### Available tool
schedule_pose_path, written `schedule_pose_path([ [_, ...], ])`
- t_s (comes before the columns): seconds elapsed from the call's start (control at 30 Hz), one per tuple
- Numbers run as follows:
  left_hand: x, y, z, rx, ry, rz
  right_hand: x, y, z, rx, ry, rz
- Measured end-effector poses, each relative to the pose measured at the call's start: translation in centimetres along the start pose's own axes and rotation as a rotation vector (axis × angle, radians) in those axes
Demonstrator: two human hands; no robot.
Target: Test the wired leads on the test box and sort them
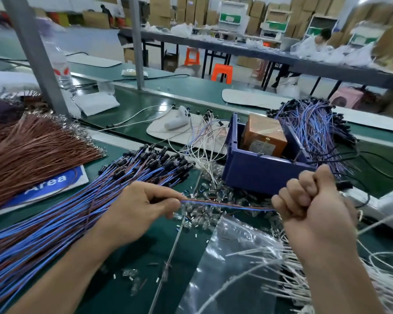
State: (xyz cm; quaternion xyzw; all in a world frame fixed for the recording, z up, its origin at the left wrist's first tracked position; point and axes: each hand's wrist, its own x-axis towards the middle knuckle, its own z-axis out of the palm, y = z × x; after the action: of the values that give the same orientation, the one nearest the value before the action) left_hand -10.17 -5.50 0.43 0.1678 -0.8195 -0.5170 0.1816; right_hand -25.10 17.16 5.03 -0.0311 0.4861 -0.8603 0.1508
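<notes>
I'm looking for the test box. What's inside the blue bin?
An orange box with a small label sits inside the blue bin. The bin's front wall covers the box's base and the bin floor, so anything beside or under the box cannot be seen.

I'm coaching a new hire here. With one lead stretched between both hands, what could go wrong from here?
1. The lead is taut between the left hand and right hand; a harder tug might strain its ends.
2. Loose clear bulbs lie beneath; a dropping hand could crush them.
3. The blue bundle at left and the pile behind the blue bin look alike, so mis-sorting seems easy.
</notes>
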Motion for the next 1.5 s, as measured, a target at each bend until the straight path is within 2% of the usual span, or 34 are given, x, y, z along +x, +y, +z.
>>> schedule_pose_path([
  [0.07, 0.5, 0.3, -0.4, 0.101, 0.205, -0.064, 0.1, 0.5, -1.1, -0.313, 0.039, -0.111],
  [0.13, 0.8, 1.1, 0.0, 0.299, 0.414, -0.057, -0.2, 1.3, -1.4, -0.816, 0.008, -0.240],
  [0.17, 0.9, 1.6, 0.5, 0.320, 0.437, -0.012, -0.4, 1.7, -1.3, -1.067, -0.026, -0.303],
  [0.23, 1.2, 2.9, 1.8, 0.259, 0.278, 0.079, -1.4, 2.4, -0.6, -1.401, -0.119, -0.424],
  [0.3, 1.5, 4.1, 3.2, 0.170, -0.023, 0.113, -2.4, 3.1, 0.2, -1.481, -0.262, -0.454],
  [0.37, 2.1, 4.9, 4.1, 0.056, -0.191, 0.099, -2.5, 3.3, 0.4, -1.355, -0.402, -0.327],
  [0.43, 2.5, 4.9, 4.6, -0.163, -0.232, 0.063, -2.2, 2.6, 0.3, -1.101, -0.478, -0.153],
  [0.5, 2.6, 4.5, 5.1, -0.373, -0.191, 0.016, -1.8, 2.2, 0.1, -0.974, -0.500, -0.077],
  [0.7, 2.5, 3.4, 6.3, -0.574, -0.093, -0.132, -2.1, 3.2, 0.4, -0.784, -0.436, 0.017],
  [0.83, 2.7, 3.2, 5.8, -0.787, 0.100, -0.241, -2.3, 2.9, 0.3, -0.593, -0.388, 0.109],
  [0.93, 2.3, 3.2, 5.8, -0.700, 0.081, -0.190, -2.5, 2.5, 0.4, -0.409, -0.370, 0.153],
  [1.03, 1.5, 3.7, 7.1, -0.628, -0.090, -0.072, -2.5, 2.9, 0.7, -0.298, -0.338, 0.159],
  [1.1, 1.0, 4.2, 7.8, -0.617, -0.194, -0.043, -2.2, 3.5, 0.7, -0.244, -0.247, 0.158],
  [1.27, 0.9, 3.8, 8.5, -0.453, -0.128, -0.078, -1.0, 3.8, 0.1, -0.144, -0.017, 0.101],
  [1.43, 0.6, 3.7, 8.6, -0.309, -0.116, -0.037, -0.8, 3.8, -0.4, -0.118, 0.007, 0.075],
  [1.5, 0.9, 3.7, 7.8, -0.121, -0.121, 0.008, -0.9, 3.8, -0.4, -0.112, 0.032, 0.066],
])
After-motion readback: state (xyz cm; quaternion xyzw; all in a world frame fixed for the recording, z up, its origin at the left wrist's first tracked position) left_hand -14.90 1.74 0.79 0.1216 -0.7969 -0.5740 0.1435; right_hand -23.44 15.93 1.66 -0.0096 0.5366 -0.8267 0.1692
